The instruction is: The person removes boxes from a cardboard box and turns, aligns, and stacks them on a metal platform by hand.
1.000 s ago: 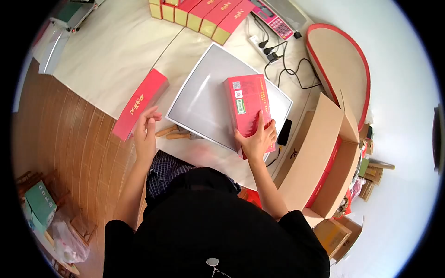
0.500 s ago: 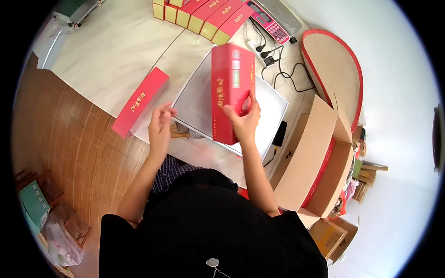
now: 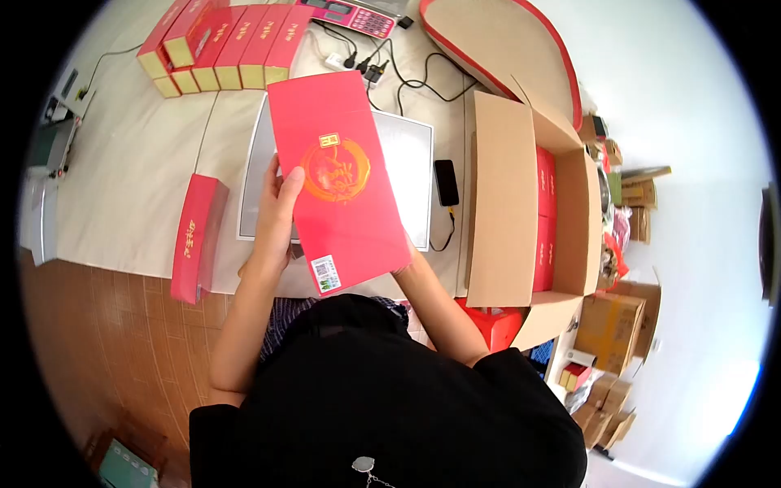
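Observation:
A red gift box [image 3: 350, 236] with a gold round emblem and a white label near its lower corner is held up, tilted, over the shallow white tray-like box [image 3: 411, 179]. My left hand [image 3: 278, 207] grips its left edge, thumb on the printed face. My right hand [image 3: 405, 259] supports the lower right edge from behind; most of its fingers are hidden. Another red box [image 3: 198, 236] lies on the table to the left of my left hand.
Red-and-gold boxes [image 3: 236, 45] are lined up at the back left. A pink calculator-like device [image 3: 358, 20], a power strip [image 3: 335, 62] with black cables and a phone [image 3: 447, 183] lie on the table. The open cardboard carton [image 3: 504, 195] at right holds red boxes.
The held box has turned so its broad emblem face shows. My left hand, earlier apart from it, now grips its left edge; my right hand has moved behind its lower edge. The view has shifted.

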The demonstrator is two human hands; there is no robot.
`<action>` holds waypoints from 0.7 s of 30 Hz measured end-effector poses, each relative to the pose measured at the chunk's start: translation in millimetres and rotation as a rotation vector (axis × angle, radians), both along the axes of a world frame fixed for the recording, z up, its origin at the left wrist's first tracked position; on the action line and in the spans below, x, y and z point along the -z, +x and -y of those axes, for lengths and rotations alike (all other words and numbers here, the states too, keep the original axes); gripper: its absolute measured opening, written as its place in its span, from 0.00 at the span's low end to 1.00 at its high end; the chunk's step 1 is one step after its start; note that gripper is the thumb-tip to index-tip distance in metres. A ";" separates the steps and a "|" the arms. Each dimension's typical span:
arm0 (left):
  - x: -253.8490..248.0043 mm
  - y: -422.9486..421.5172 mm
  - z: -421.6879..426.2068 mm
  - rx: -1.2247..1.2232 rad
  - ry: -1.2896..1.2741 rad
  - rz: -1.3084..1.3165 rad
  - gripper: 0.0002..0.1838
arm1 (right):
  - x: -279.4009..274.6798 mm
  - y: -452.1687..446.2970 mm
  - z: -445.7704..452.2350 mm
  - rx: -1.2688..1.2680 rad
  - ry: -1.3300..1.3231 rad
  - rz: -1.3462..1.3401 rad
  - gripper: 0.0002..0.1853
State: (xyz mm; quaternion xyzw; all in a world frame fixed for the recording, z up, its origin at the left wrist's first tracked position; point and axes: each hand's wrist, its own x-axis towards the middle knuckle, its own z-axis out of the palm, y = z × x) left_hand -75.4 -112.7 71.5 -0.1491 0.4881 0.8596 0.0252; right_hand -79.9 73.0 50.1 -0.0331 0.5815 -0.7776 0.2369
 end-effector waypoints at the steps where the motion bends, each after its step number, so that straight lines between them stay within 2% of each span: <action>1: 0.7 -0.9 -0.8 0.017 -0.007 -0.003 0.44 | -5.4 0.0 0.2 0.063 -0.184 0.363 0.29; 3: -1.9 -0.5 -0.1 -0.001 -0.070 -0.054 0.46 | -12.5 4.4 -10.3 0.102 -0.125 0.402 0.27; 5: 3.7 -0.7 -2.0 -0.041 -0.114 -0.089 0.46 | -10.3 4.6 -18.9 0.179 0.186 0.211 0.29; 8: 5.8 2.1 -6.4 -0.123 -0.176 -0.136 0.45 | -25.8 2.3 -23.5 0.205 0.431 -0.185 0.30; 9: 5.1 3.1 -9.2 -0.155 -0.192 -0.147 0.45 | -24.5 4.4 -19.3 0.234 0.412 -0.230 0.38; 11: 3.4 5.4 -17.2 -0.173 -0.224 -0.196 0.46 | -40.4 9.4 -2.6 0.091 0.750 -0.592 0.54; 12: 9.5 7.7 -21.1 -0.176 -0.212 -0.178 0.46 | -42.5 14.0 12.8 0.091 1.008 -0.728 0.64; 13: 10.3 9.4 -24.9 -0.179 -0.199 -0.162 0.46 | -48.3 14.0 21.8 0.088 1.109 -0.784 0.66; 17: 20.4 22.2 -39.2 -0.160 -0.164 -0.171 0.46 | -46.5 -1.8 29.2 0.126 1.132 -0.832 0.64; 21: 48.0 21.1 -34.0 -0.050 -0.257 -0.243 0.46 | -23.5 -20.2 17.9 0.081 1.103 -0.840 0.60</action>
